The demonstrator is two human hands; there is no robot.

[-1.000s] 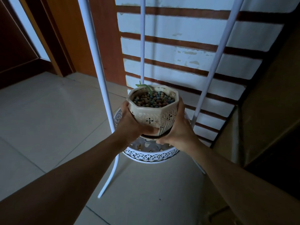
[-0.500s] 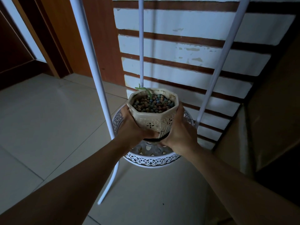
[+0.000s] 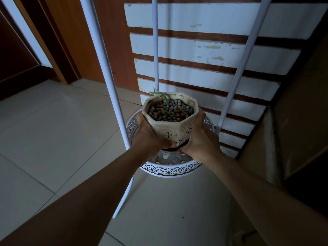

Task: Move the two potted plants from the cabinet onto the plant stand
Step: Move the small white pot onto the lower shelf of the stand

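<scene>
Above the lower tray (image 3: 170, 169) of the plant stand (image 3: 104, 71): one potted plant (image 3: 170, 119), carried in two hands, not yet seated. Left hand (image 3: 148, 137) and right hand (image 3: 198, 139): each grip clamped on the pot's lower walls, fingertips meeting under the front near a dark base. Position: between the stand's three white legs, over the tray's centre, apparently clear of the tray floor, contact unconfirmed. Handling note, as judgement: lower straight down, level, centred within the rim; free the fingers from beneath only once the base bears; avoid knocking the thin legs. Pot: octagonal, cream glazed ceramic, embossed lattice with small pierced flower motifs. Fill: round clay pebbles, brown, grey and bluish; a few thin green shoots at the far edge. Tray: round, white metal, openwork rim and floor. Legs: slim smooth tubes. Floor (image 3: 53, 132): pale glossy tiles. Second plant and cabinet: not in view.
</scene>
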